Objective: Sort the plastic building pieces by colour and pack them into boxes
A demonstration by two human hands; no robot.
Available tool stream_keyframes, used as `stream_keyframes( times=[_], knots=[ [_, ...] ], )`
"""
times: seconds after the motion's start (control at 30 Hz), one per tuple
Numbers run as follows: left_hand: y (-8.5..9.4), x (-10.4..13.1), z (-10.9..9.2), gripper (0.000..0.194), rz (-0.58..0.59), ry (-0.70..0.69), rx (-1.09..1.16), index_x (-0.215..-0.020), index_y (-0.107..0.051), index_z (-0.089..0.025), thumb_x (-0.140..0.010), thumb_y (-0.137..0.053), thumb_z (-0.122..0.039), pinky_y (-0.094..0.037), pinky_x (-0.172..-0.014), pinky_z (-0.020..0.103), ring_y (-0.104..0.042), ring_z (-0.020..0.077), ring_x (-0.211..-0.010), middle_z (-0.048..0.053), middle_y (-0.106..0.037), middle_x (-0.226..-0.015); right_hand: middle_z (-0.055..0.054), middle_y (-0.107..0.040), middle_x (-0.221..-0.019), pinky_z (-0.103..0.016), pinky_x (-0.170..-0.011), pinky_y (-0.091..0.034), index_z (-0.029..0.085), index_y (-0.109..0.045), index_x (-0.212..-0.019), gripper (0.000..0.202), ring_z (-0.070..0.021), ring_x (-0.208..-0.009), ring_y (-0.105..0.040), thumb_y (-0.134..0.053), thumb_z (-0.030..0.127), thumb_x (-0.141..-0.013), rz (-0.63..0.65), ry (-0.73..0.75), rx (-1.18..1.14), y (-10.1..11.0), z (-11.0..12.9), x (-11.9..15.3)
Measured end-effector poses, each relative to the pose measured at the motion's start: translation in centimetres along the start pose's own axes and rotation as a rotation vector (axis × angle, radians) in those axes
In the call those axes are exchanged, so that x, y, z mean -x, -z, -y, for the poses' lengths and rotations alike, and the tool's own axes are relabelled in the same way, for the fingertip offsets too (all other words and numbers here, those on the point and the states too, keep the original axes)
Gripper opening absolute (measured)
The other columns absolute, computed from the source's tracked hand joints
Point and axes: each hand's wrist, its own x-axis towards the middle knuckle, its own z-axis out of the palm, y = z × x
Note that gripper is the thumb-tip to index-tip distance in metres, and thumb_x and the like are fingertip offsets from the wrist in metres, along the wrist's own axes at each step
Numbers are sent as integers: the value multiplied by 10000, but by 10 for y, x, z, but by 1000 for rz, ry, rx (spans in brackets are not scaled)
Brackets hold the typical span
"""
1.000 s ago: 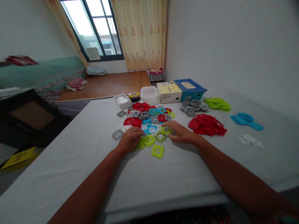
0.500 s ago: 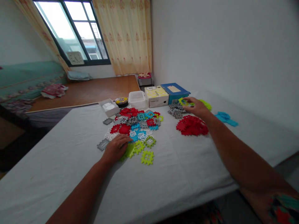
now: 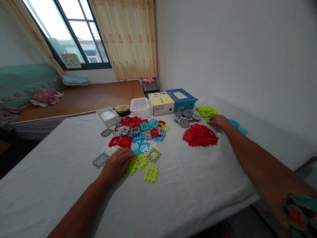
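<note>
My left hand lies palm down at the near side of a mixed pile of toothed plastic building tiles. Its fingers are stretched out over a lime green tile and partly cover it. Beside that are more lime tiles, one of them apart on the cloth. Over at the right, my right hand touches the near edge of a lime green tile pile, fingers extended and no tile visible in them. A red tile pile sits just left of that wrist, and blue tiles lie behind the forearm.
Grey tiles form a heap behind the red ones. Along the far edge stand a white open box, a round tin, a clear plastic tub, a yellow-and-white box and a blue box. White cloth covers the table.
My right hand has come down from above the grey heap to the lime pile, and the lime tile it held is out of its fingers. My left hand stays on the lime tiles.
</note>
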Motion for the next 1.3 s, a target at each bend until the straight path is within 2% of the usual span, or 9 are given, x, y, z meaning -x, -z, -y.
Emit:
stream_keyframes(
  times=[0.17,0.33,0.5,0.57,0.67,0.87,1.07,1.17,1.3],
  knots=[
    [-1,0,1,273,-2,-8,-25,-972,-725,-214,-890,-472,-152,-542,-830,319,-657,191,-915,64,-719,-971,-151,-709,-1016,-386,-744,-457,215,-732,-1008,364,-303,-954,-618,-573,501,-849,-124,-73,143,15,14,14],
    [-4,0,-4,273,12,-28,-3,-968,-724,-206,-885,-476,-128,-539,-841,333,-649,192,-923,68,-719,-970,-102,-716,-1054,-355,-817,-470,195,-717,-1047,296,-249,-950,-641,-522,367,-905,-187,421,-124,35,91,63],
    [-3,1,-6,292,21,10,28,-965,-725,-202,-852,-481,-87,-538,-853,348,-649,192,-929,73,-717,-978,-44,-713,-1026,-317,-792,-494,244,-684,-1067,217,-187,-872,-653,-565,324,-904,105,979,-390,25,194,157],
    [-2,2,-4,293,14,22,34,-965,-726,-200,-851,-482,-87,-539,-849,353,-650,194,-929,76,-715,-976,-64,-696,-1071,-347,-818,-493,249,-664,-1102,257,-223,-962,-632,-642,341,-863,151,1070,-323,11,222,188],
    [-1,3,-1,287,-1,30,30,-959,-727,-197,-849,-485,-90,-545,-838,356,-654,195,-916,77,-717,-967,-131,-662,-1122,-404,-833,-495,204,-629,-1146,453,-292,-1047,-587,-728,455,-782,125,1017,-203,-11,242,210],
    [-2,3,-1,296,-8,22,36,-957,-730,-212,-833,-493,-85,-545,-840,346,-656,190,-921,67,-720,-964,-122,-632,-1180,-435,-950,-457,202,-612,-1142,403,-276,-1119,-565,-732,269,-763,96,1091,-361,-24,230,198],
    [0,3,0,273,0,16,32,-951,-729,-220,-871,-482,-136,-549,-833,330,-664,188,-916,63,-722,-967,-93,-647,-1198,-419,-987,-450,225,-628,-1151,402,-251,-1136,-577,-701,230,-756,55,1083,-472,1,189,180],
    [0,3,4,270,-5,11,11,-953,-727,-222,-885,-474,-158,-553,-834,325,-668,190,-916,62,-721,-974,-79,-664,-1188,-396,-946,-474,226,-645,-1139,353,-235,-1083,-610,-666,309,-797,-54,914,-465,21,151,146],
    [-2,1,5,258,-7,-9,-7,-947,-729,-226,-889,-479,-192,-561,-812,314,-672,192,-894,61,-725,-959,-76,-709,-1081,-338,-796,-499,204,-693,-1052,305,-224,-906,-664,-635,381,-811,-192,397,-259,39,74,74]
  ],
)
